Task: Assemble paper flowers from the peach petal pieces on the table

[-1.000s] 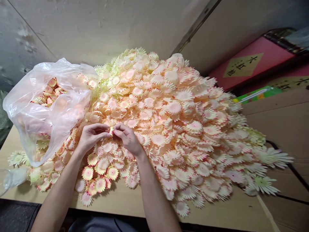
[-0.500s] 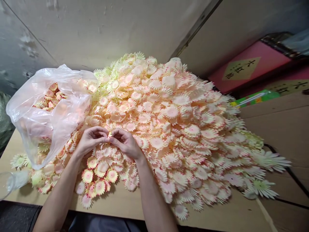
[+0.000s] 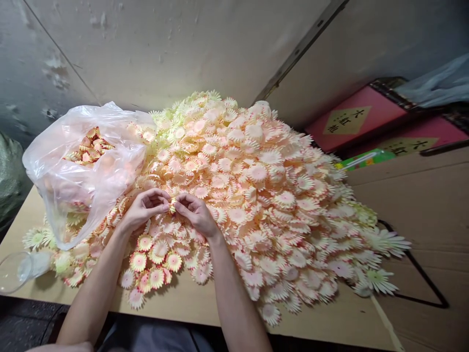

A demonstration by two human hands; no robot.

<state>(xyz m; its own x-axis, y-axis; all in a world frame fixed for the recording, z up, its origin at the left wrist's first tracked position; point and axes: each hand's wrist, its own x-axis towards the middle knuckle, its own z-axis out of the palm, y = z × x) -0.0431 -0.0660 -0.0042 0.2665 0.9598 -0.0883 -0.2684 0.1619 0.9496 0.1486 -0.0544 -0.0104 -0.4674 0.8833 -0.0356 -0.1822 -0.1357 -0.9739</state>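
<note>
Between my two hands is a small artificial flower piece (image 3: 172, 205), yellowish with reddish edges, seen nearly edge-on. My left hand (image 3: 148, 208) pinches it from the left with thumb and fingertips. From the right, my right hand (image 3: 196, 214) pinches its other side, fingers curled. Both hands hover over the front of a large heap of pale artificial flower heads (image 3: 256, 173), many tipped pink. Just below them lies a cluster of smaller yellow flower pieces (image 3: 156, 264) with red rims and dark centre dots.
A translucent plastic bag (image 3: 120, 171) with more flower pieces stands at left. A clear plastic cup (image 3: 22, 271) lies on its side at the left of the table (image 3: 190, 305). The wall (image 3: 176, 54) rises behind; cardboard (image 3: 414, 210) and red boxes (image 3: 355, 120) stand at right.
The whole view has shifted slightly. My fingertips are a little farther apart, and more of the small flower piece shows between them. Both hands stay over the same spot of the heap.
</note>
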